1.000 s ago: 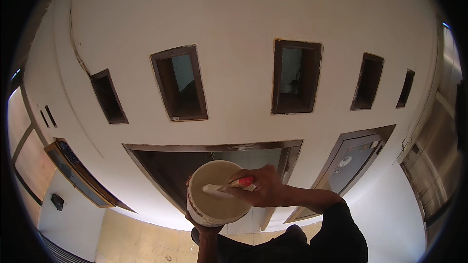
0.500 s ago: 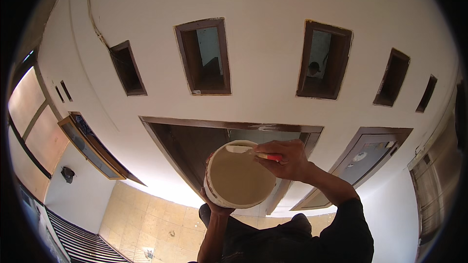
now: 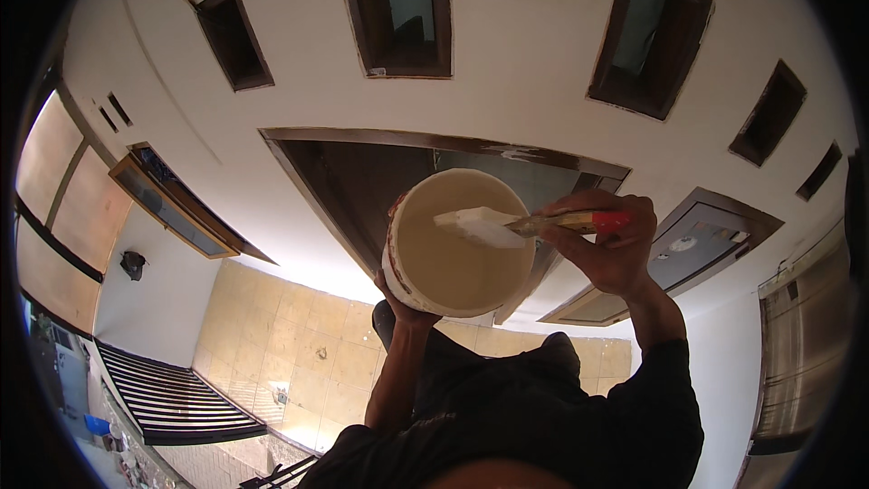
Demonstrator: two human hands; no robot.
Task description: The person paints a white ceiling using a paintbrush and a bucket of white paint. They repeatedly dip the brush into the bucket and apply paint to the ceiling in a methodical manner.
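Observation:
A round bucket of off-white paint (image 3: 396,264) is held up in front of me, its mouth facing me. My left hand (image 3: 405,304) grips it low on its left side, the fingers partly hidden beneath and behind it. Over the bucket's right rim, my right hand (image 3: 608,237) is closed around the handle of a paintbrush (image 3: 493,226). The handle has a red end, and the bristles are coated in white paint. They hang over the bucket's opening, above the paint; whether they touch its surface I cannot tell.
Ahead stands a white wall (image 3: 525,36) with several brown-framed openings. Below them is a wide brown door frame (image 3: 362,134). An open window (image 3: 172,204) juts out at left, and another framed pane (image 3: 688,244) at right. Far below lie a tiled floor (image 3: 308,326) and a black slatted railing (image 3: 172,389).
The brush has come out from the bucket's rim, and its white bristles now show fully. My right hand has moved right and up. The view has tilted downward.

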